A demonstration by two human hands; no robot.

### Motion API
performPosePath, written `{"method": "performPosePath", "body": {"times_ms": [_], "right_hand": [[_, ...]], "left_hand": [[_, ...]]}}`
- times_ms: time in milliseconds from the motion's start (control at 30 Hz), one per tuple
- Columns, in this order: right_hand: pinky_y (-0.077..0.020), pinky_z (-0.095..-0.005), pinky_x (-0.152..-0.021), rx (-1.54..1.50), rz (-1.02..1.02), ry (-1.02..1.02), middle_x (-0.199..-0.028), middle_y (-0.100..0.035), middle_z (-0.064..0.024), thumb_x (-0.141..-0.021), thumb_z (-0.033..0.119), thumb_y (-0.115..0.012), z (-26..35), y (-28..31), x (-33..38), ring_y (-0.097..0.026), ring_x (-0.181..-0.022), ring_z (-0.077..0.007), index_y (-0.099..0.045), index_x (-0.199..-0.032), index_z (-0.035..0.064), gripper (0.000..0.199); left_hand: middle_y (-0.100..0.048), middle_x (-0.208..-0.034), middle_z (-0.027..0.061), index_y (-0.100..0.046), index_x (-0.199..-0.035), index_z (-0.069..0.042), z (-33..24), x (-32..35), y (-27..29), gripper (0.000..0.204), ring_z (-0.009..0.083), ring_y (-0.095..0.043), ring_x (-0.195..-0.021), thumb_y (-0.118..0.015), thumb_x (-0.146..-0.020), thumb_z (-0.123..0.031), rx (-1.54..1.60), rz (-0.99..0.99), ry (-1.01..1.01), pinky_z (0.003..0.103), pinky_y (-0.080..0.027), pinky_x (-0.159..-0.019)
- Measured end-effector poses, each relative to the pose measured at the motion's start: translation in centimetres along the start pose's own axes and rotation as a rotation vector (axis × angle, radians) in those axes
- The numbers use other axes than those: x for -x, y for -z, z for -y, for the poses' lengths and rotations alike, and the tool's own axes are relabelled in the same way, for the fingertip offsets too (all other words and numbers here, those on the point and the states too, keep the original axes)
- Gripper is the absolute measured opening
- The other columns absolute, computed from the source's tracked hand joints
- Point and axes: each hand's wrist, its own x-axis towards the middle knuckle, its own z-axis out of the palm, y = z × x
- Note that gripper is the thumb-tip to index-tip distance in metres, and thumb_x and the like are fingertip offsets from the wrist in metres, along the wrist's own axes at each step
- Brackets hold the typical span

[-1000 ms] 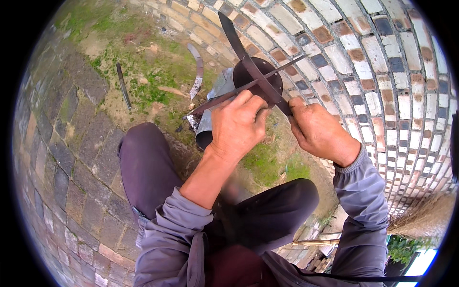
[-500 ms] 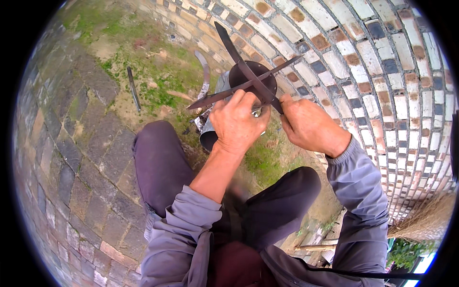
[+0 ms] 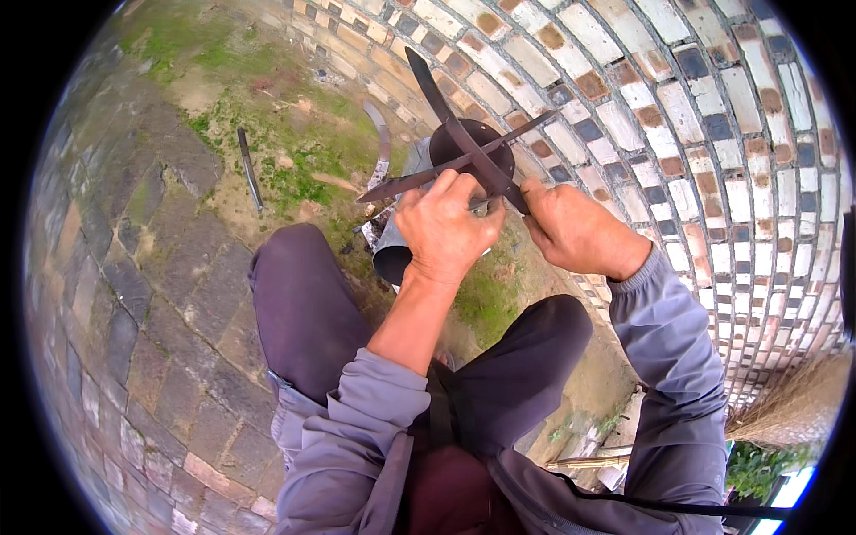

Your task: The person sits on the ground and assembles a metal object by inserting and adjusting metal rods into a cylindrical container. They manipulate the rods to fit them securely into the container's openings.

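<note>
Two long, dark metal strips (image 3: pixel 427 85) with tapered ends cross each other over the round mouth of a dark metal cylinder (image 3: pixel 505 160). Small holes show in the metal. My right hand (image 3: pixel 584 230) is closed around the near right end of one strip. Below the crossing, my left hand (image 3: pixel 446 227) is closed, its thumb and fingers curled together close to the near side of the cylinder. What those fingers pinch is hidden. A grey metal pipe (image 3: pixel 390 242) with an open end lies behind and under my left hand.
A curved metal strip (image 3: pixel 381 129) lies beyond the pipe, and a short dark strip (image 3: pixel 249 169) lies on the mossy ground to the left. A brick wall (image 3: pixel 660 116) rises close on the right. Stone paving (image 3: pixel 160 294) covers the left side; a straw broom head (image 3: pixel 794 406) is at lower right.
The crossed strips have shifted very slightly in the picture. Both hands keep almost the same places and grips. A shiny bit beside my left fingers shows less now.
</note>
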Motion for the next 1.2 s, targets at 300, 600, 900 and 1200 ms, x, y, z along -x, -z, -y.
{"method": "performPosePath", "body": {"times_ms": [300,600,900,1200], "right_hand": [[-0.0489,-0.0518,-0.057,0.027,0.039,0.056,-0.063,-0.058,-0.0275,-0.081,0.001,-0.054,0.5,1.0,-0.3,-0.062,-0.064,-0.0464,-0.047,-0.100,-0.0113,0.024],[-0.0485,-0.0521,-0.057,-0.035,-0.025,0.054,-0.062,-0.057,-0.0265,-0.084,0.002,-0.054,-0.4,0.3,0.6,-0.061,-0.065,-0.0461,-0.045,-0.098,-0.0082,0.020],[-0.0487,-0.0514,-0.058,-0.005,0.048,-0.021,-0.062,-0.057,-0.0261,-0.083,0.001,-0.055,-0.4,0.5,1.0,-0.061,-0.066,-0.0466,-0.043,-0.100,-0.0071,0.023],[-0.0481,-0.0519,-0.060,-0.081,0.027,0.018,-0.062,-0.057,-0.0256,-0.085,0.003,-0.057,-0.9,-0.2,0.8,-0.060,-0.067,-0.0470,-0.043,-0.099,-0.0064,0.022]], "left_hand": [[-0.062,-0.068,-0.0008,-0.063,-0.063,-0.015,0.5,-0.1,0.0,0.020,0.0298,-0.061,-0.059,-0.082,-0.060,-0.022,0.012,-0.002,0.005,0.039,-0.048,-0.058],[-0.062,-0.066,-0.0028,-0.061,-0.062,-0.016,0.2,0.2,-0.6,0.021,0.0273,-0.061,-0.056,-0.082,-0.061,-0.020,0.020,0.014,-0.034,0.038,-0.047,-0.056],[-0.058,-0.066,-0.0022,-0.059,-0.063,-0.015,0.2,0.3,-0.9,0.023,0.0248,-0.061,-0.056,-0.081,-0.059,-0.020,0.034,0.017,-0.077,0.035,-0.047,-0.053],[-0.059,-0.065,-0.0022,-0.058,-0.062,-0.015,0.5,0.3,-0.7,0.024,0.0250,-0.060,-0.054,-0.082,-0.060,-0.018,0.056,0.016,-0.095,0.035,-0.047,-0.053]]}}
